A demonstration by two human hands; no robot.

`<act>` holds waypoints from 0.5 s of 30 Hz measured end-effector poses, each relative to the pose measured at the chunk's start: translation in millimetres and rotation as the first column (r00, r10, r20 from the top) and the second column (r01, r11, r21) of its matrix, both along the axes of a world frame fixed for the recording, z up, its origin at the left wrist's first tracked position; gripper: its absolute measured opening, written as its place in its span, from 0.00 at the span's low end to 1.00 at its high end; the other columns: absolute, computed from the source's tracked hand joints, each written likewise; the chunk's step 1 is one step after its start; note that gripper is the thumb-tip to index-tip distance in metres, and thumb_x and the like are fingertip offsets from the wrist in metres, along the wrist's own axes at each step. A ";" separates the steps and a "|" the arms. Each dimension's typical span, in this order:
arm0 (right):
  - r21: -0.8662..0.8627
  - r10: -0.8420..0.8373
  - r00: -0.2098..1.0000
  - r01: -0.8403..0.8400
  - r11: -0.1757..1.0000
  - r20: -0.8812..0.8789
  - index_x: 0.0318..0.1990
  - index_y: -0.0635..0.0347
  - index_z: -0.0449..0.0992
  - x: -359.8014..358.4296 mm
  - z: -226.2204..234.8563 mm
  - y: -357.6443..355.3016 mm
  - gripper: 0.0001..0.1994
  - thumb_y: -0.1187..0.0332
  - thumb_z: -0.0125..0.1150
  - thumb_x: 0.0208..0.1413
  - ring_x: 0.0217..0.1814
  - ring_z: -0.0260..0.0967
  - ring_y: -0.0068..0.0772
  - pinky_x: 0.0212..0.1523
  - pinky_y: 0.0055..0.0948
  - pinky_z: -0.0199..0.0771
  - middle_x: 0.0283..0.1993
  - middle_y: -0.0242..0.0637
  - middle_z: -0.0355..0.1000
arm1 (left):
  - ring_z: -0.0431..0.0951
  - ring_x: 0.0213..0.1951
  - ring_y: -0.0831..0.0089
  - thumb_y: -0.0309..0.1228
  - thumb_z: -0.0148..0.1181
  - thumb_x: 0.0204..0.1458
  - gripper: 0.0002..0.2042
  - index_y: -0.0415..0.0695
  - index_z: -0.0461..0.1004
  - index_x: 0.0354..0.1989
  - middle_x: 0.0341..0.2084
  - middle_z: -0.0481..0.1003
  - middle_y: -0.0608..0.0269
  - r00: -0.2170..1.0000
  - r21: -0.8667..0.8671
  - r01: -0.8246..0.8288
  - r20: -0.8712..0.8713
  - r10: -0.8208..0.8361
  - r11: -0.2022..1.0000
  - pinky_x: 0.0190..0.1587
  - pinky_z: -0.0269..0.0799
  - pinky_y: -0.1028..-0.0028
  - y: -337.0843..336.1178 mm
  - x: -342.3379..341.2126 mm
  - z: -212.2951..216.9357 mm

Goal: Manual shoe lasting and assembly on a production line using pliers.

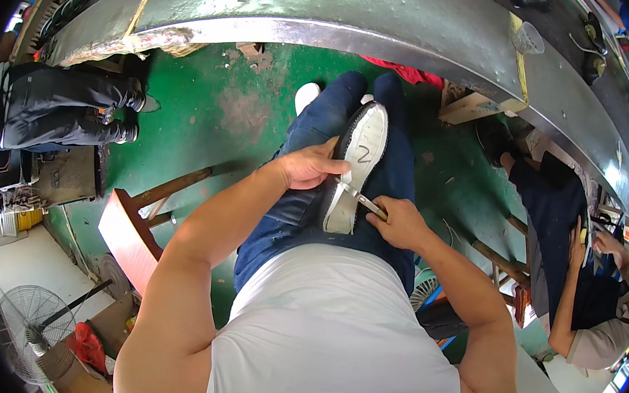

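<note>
gripping shoe (pixel 357 166) on lap, left hand (pixel 308 167); right hand (pixel 401 221) pinching metal tool (pixel 363 200).

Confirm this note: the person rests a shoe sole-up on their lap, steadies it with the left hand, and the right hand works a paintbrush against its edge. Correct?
Not quite. The head view shows the right hand holding a thin metal tool, not a paintbrush, against the edge of the shoe. The rest stands: the shoe lies sole-up on the lap, steadied by the left hand.

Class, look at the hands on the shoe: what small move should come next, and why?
Probably draw the tool a little further along the sole edge. The right hand holds its tip at the sole's rim mid-length, while the left hand steadies the upturned shoe on the lap.
</note>
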State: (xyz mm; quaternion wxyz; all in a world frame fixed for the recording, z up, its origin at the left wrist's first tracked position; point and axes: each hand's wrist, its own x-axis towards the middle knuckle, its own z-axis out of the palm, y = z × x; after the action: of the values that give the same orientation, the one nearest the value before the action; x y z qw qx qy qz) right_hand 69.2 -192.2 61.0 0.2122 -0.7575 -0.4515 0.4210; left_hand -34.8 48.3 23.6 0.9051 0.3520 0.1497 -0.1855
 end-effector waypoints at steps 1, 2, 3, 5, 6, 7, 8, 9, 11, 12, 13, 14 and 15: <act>-0.001 -0.048 0.999 0.048 0.999 0.008 0.42 0.62 0.78 0.9 -2.5 -1.0 0.12 0.63 0.61 0.58 0.39 0.75 0.59 0.42 0.49 0.73 0.34 0.52 0.77 | 0.68 0.61 0.70 0.31 0.64 0.57 0.38 0.44 0.47 0.72 0.62 0.67 0.61 0.999 0.076 0.019 -0.028 -0.017 0.997 0.65 0.62 0.65 1.9 7.0 -0.5; -0.003 -0.095 0.995 0.095 0.995 0.014 0.41 0.62 0.77 0.2 -0.2 -1.2 0.12 0.63 0.62 0.58 0.39 0.75 0.58 0.42 0.49 0.73 0.34 0.52 0.77 | 0.67 0.62 0.70 0.30 0.65 0.57 0.39 0.44 0.46 0.72 0.62 0.67 0.61 0.998 0.151 0.040 -0.059 -0.031 0.988 0.65 0.61 0.66 0.0 11.5 1.3; -0.036 -0.027 0.999 0.028 0.999 0.039 0.41 0.65 0.75 0.1 5.9 -6.9 0.11 0.65 0.60 0.58 0.40 0.74 0.59 0.42 0.48 0.74 0.36 0.54 0.76 | 0.65 0.62 0.70 0.30 0.65 0.56 0.40 0.43 0.45 0.72 0.62 0.66 0.59 0.999 0.205 0.042 -0.031 -0.037 0.978 0.66 0.59 0.66 -7.3 11.3 -4.3; -0.064 -0.006 0.996 0.012 0.998 0.090 0.44 0.65 0.75 -4.4 17.8 -19.6 0.12 0.66 0.60 0.58 0.40 0.74 0.59 0.42 0.48 0.74 0.37 0.55 0.76 | 0.65 0.62 0.70 0.30 0.65 0.56 0.40 0.42 0.45 0.72 0.61 0.66 0.58 1.000 0.295 0.022 -0.023 -0.016 0.955 0.66 0.59 0.66 -20.3 9.6 -11.9; -0.090 0.019 0.989 -0.006 0.996 0.147 0.47 0.65 0.74 -9.4 19.8 -24.5 0.13 0.68 0.59 0.57 0.40 0.73 0.59 0.43 0.47 0.73 0.38 0.55 0.75 | 0.65 0.62 0.69 0.30 0.65 0.56 0.40 0.41 0.45 0.72 0.61 0.65 0.57 1.000 0.385 -0.004 -0.005 0.006 0.923 0.67 0.59 0.66 -24.5 8.9 -16.2; -0.089 0.013 0.990 -0.001 0.996 0.142 0.47 0.65 0.74 -16.0 17.8 -28.3 0.13 0.68 0.59 0.57 0.40 0.73 0.59 0.43 0.47 0.73 0.38 0.55 0.75 | 0.65 0.61 0.68 0.29 0.63 0.57 0.39 0.39 0.44 0.72 0.60 0.65 0.55 0.999 0.423 -0.023 -0.013 0.031 0.906 0.66 0.59 0.66 -27.0 8.3 -22.2; -0.059 0.019 0.966 -0.004 0.998 0.258 0.47 0.65 0.73 -20.1 16.7 -32.4 0.13 0.68 0.58 0.58 0.41 0.74 0.59 0.42 0.47 0.74 0.39 0.55 0.75 | 0.65 0.61 0.68 0.29 0.63 0.57 0.39 0.39 0.44 0.72 0.60 0.65 0.55 0.999 0.422 -0.021 -0.015 0.030 0.906 0.66 0.59 0.66 -30.1 9.1 -24.6; -0.030 0.023 0.929 -0.013 0.999 0.370 0.48 0.66 0.72 -24.0 16.3 -36.2 0.13 0.69 0.58 0.58 0.41 0.74 0.59 0.42 0.48 0.74 0.40 0.55 0.75 | 0.66 0.60 0.66 0.31 0.62 0.58 0.38 0.38 0.44 0.71 0.59 0.66 0.52 0.998 0.470 -0.035 -0.028 0.055 0.882 0.64 0.62 0.66 -32.9 8.9 -27.2; -0.067 0.064 0.912 -0.040 0.997 0.405 0.44 0.67 0.72 -32.1 24.7 -42.4 0.11 0.69 0.58 0.58 0.40 0.76 0.55 0.41 0.47 0.75 0.38 0.54 0.75 | 0.68 0.59 0.64 0.32 0.61 0.58 0.38 0.36 0.44 0.71 0.58 0.67 0.49 0.996 0.517 -0.049 -0.043 0.083 0.854 0.63 0.64 0.67 -36.1 7.6 -29.3; -0.104 0.105 0.892 -0.066 0.992 0.440 0.40 0.67 0.73 -34.7 28.1 -43.6 0.10 0.68 0.59 0.58 0.38 0.77 0.50 0.40 0.46 0.75 0.35 0.52 0.76 | 0.68 0.59 0.63 0.33 0.61 0.58 0.38 0.36 0.44 0.71 0.58 0.67 0.48 0.996 0.542 -0.034 -0.054 0.075 0.840 0.63 0.64 0.67 -36.8 7.0 -28.9; -0.104 0.108 0.892 -0.069 0.992 0.438 0.40 0.67 0.73 -32.8 24.4 -46.9 0.10 0.68 0.59 0.58 0.38 0.77 0.50 0.40 0.46 0.75 0.35 0.52 0.76 | 0.68 0.60 0.63 0.33 0.61 0.58 0.38 0.36 0.43 0.71 0.59 0.68 0.47 0.996 0.565 -0.019 -0.064 0.068 0.825 0.63 0.64 0.67 -38.1 5.6 -28.7; -0.150 0.039 0.974 -0.006 0.989 0.222 0.39 0.67 0.74 -25.8 18.6 -51.9 0.10 0.67 0.60 0.58 0.37 0.78 0.47 0.38 0.45 0.75 0.33 0.49 0.77 | 0.68 0.60 0.63 0.33 0.61 0.58 0.38 0.36 0.43 0.71 0.59 0.68 0.47 0.996 0.567 -0.015 -0.061 0.060 0.824 0.63 0.64 0.67 -40.7 10.1 -18.1; -0.214 -0.047 0.999 0.044 0.976 -0.009 0.38 0.66 0.74 -21.9 14.8 -56.7 0.11 0.66 0.61 0.58 0.35 0.79 0.43 0.36 0.44 0.75 0.31 0.46 0.78 | 0.67 0.61 0.63 0.33 0.60 0.58 0.40 0.37 0.40 0.72 0.61 0.66 0.46 0.993 0.663 0.040 -0.107 0.042 0.747 0.64 0.63 0.67 -47.3 12.2 -2.1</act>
State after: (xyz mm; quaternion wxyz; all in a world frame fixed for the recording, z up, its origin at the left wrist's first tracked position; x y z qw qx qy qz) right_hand 47.2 -248.9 75.9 0.1423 -0.7832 -0.3847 0.4673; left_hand -22.7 1.0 21.4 0.7108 0.6393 0.2580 -0.1396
